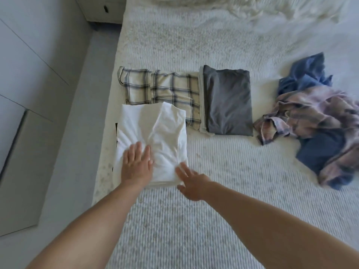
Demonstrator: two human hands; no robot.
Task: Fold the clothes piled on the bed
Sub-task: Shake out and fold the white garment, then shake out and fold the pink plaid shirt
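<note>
A folded white garment (155,131) lies near the bed's left edge. My left hand (137,164) rests flat on its near part with straight fingers. My right hand (191,181) is at its near right corner, fingers spread and touching the cloth edge. Behind it lies a folded cream plaid garment (167,88), and to the right a folded dark grey garment (228,101) on a light grey one. At the right sits an unfolded heap of blue and pink-plaid clothes (314,117).
The bed (213,220) has a white ribbed cover, and its left edge drops to a grey floor (73,113). Rumpled white bedding (262,10) lies at the far end. A white cabinet (101,8) stands at the far left.
</note>
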